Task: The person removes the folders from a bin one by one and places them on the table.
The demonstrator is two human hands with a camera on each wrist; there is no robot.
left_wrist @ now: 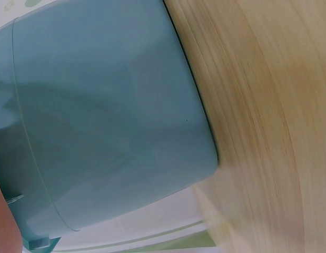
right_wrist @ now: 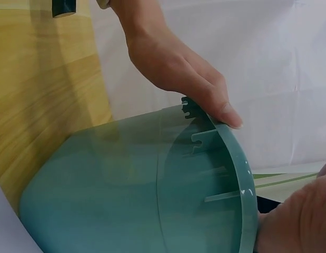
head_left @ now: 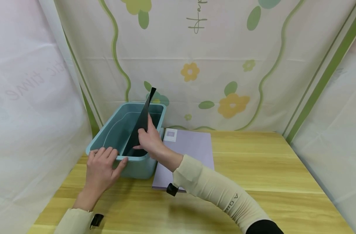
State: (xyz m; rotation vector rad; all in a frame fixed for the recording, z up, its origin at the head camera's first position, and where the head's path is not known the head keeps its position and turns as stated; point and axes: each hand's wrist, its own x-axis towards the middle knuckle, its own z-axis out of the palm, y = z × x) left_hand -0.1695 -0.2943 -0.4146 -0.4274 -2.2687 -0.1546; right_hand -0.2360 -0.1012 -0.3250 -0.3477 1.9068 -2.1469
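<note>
A blue-green plastic bin [head_left: 137, 169] stands on the table's left side, its inside partly hidden. At its near rim, my left hand [head_left: 101, 167] grips the edge with the fingers curled over it. My right hand [head_left: 151, 138] pinches a thin, flat, dark sheet-like thing [head_left: 142, 121], whose exact kind I cannot tell. It slants with its lower part inside the bin and its upper end above the rim. In the right wrist view, the left hand [right_wrist: 178, 68] lies along the bin's rim [right_wrist: 241, 171]. The bin's outer wall [left_wrist: 110, 116] fills much of the left wrist view.
A flat lilac folder-like thing [head_left: 191, 148] with a white label [head_left: 170, 135] lies right of the bin, partly under my right forearm. Printed cloth [head_left: 213, 48] hangs behind the wooden table [head_left: 254, 169], with more cloth at both sides.
</note>
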